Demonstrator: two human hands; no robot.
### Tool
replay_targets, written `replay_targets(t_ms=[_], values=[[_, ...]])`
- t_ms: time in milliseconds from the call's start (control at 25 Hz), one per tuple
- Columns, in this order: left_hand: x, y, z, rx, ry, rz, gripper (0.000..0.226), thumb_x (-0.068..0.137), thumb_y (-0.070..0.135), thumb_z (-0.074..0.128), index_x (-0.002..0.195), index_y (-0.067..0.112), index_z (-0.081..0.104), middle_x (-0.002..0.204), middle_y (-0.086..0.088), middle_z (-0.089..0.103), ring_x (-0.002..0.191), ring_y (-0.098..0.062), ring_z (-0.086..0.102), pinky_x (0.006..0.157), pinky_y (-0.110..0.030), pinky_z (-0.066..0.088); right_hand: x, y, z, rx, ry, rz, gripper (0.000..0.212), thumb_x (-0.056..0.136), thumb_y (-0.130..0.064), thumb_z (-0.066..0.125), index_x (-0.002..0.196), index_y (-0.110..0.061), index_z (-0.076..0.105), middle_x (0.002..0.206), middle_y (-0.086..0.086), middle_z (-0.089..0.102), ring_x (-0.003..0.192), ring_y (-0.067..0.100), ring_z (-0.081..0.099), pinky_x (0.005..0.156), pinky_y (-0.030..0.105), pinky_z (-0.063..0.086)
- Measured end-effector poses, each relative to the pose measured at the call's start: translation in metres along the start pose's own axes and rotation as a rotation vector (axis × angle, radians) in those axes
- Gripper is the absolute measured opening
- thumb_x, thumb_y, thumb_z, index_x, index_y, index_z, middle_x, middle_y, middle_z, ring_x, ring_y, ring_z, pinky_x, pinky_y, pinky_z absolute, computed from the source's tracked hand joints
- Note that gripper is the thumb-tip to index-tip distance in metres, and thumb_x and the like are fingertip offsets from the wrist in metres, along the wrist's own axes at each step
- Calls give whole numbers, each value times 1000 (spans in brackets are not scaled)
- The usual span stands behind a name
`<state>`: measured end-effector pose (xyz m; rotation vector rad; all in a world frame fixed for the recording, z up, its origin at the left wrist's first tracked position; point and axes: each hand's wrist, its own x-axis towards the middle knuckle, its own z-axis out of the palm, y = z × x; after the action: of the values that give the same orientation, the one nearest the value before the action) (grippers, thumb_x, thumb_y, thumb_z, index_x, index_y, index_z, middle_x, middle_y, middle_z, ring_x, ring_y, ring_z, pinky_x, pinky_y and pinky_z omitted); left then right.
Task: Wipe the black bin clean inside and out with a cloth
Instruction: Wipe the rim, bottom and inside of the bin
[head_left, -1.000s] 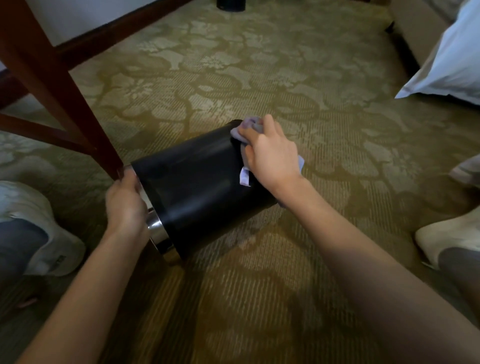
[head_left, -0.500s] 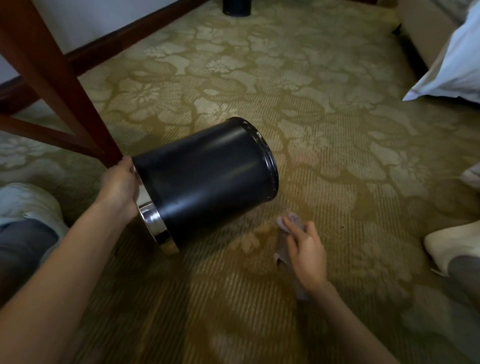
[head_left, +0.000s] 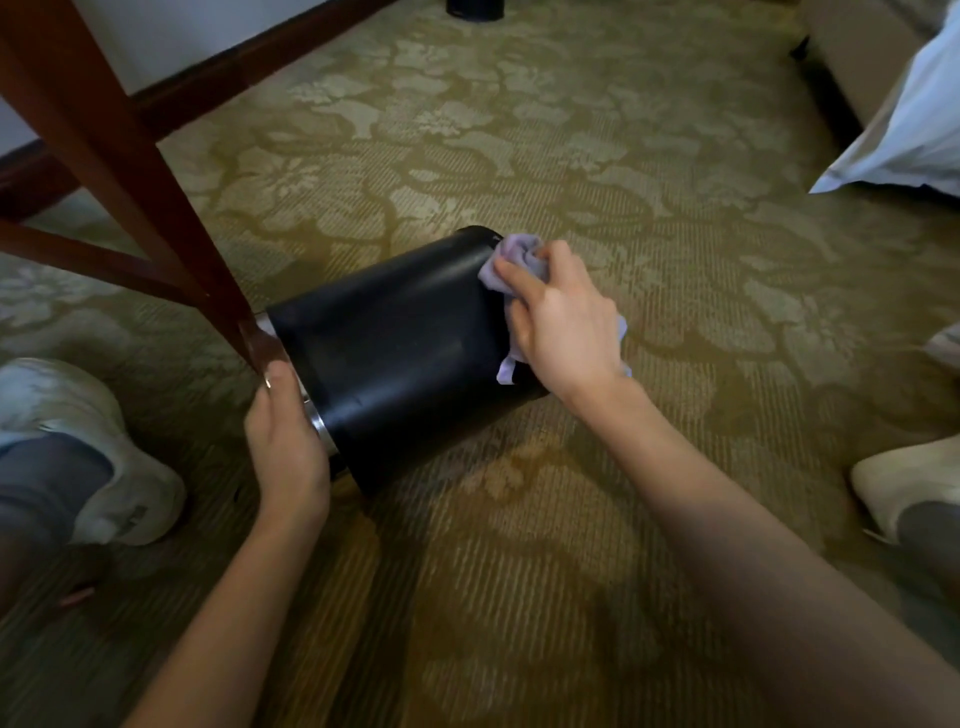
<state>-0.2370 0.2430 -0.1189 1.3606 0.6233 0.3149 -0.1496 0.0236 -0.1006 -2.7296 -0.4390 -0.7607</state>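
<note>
Glossy black bin (head_left: 405, 338) with a chrome band at one end, lying on its side on the patterned carpet (head_left: 571, 519), right beside a wooden table leg (head_left: 156, 208). Left hand (head_left: 285, 441) grips the chrome-banded end. Right hand (head_left: 563, 322) is at the far end, fingers curled on a bunched lilac cloth (head_left: 514, 254), pressing it to the bin's wall. One bin, one cloth, two hands, both on the bin.

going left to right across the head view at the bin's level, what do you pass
left white shoe → left hand → black bin → right hand gripping the cloth → right white shoe
</note>
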Motion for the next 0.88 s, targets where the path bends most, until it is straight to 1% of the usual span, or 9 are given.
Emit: replay_targets(t_ms=[160, 240, 320, 440, 480, 560, 640, 720, 880], values=[[10, 10, 2, -22, -15, -42, 29, 103, 41, 36, 102, 27, 62, 112, -2, 68, 104, -20, 66, 95, -44, 51, -37, 9, 19, 10, 49, 88, 41, 95, -18, 55, 136, -20, 57, 116, 18, 52, 100, 31, 54, 54, 36, 47], [15, 14, 5, -56, -30, -62, 30, 104, 39, 36, 109, 24, 62, 113, -3, 69, 105, -21, 67, 97, -47, 51, -77, 13, 34, 17, 84, 168, 45, 93, -13, 58, 137, -19, 56, 117, 19, 53, 97, 32, 56, 53, 36, 48], [19, 19, 5, -93, -40, -106, 33, 104, 39, 36, 120, 22, 59, 118, -4, 68, 106, -22, 67, 98, -48, 51, -108, 20, 47, 51, -15, 229, 50, 93, -13, 60, 141, -22, 49, 119, 17, 52, 98, 29, 56, 61, 38, 51], [25, 26, 3, -157, -78, -168, 33, 103, 40, 37, 125, 25, 56, 121, -3, 67, 108, -22, 67, 97, -48, 51, -139, 33, 62, 72, -313, 381, 45, 100, -23, 50, 144, -27, 45, 125, 8, 46, 107, 21, 52, 83, 37, 49], [26, 27, 3, -153, -86, -181, 33, 103, 41, 37, 125, 25, 56, 121, -3, 68, 107, -21, 67, 97, -48, 51, -147, 34, 62, 139, -302, 454, 42, 101, -29, 47, 143, -29, 46, 122, 2, 45, 104, 13, 51, 86, 36, 48], [29, 33, 3, -150, -84, -198, 33, 102, 42, 38, 125, 25, 56, 118, -3, 69, 104, -21, 69, 95, -49, 52, -148, 34, 57, 282, -148, 544, 39, 100, -32, 46, 139, -33, 50, 113, -6, 43, 92, 6, 49, 82, 32, 49], [34, 38, 4, -181, -58, -256, 32, 101, 43, 41, 123, 26, 57, 111, -2, 72, 94, -21, 73, 87, -49, 56, -134, 35, 49, 328, -7, 560, 40, 98, -19, 51, 136, -30, 55, 106, -4, 45, 87, 9, 51, 76, 27, 47], [38, 43, 4, -192, -21, -333, 30, 100, 44, 43, 116, 26, 61, 91, 1, 76, 75, -18, 75, 73, -47, 58, -109, 38, 33, 390, 76, 619, 40, 97, -12, 53, 135, -25, 58, 103, 0, 48, 87, 14, 54, 76, 22, 43], [47, 47, -8, -163, -30, -474, 28, 103, 34, 39, 93, 21, 61, 66, 3, 71, 62, -15, 71, 51, -36, 50, -62, 30, -9, 365, 157, 406, 40, 94, -15, 53, 132, -25, 61, 102, 2, 51, 87, 9, 51, 74, 24, 43]])
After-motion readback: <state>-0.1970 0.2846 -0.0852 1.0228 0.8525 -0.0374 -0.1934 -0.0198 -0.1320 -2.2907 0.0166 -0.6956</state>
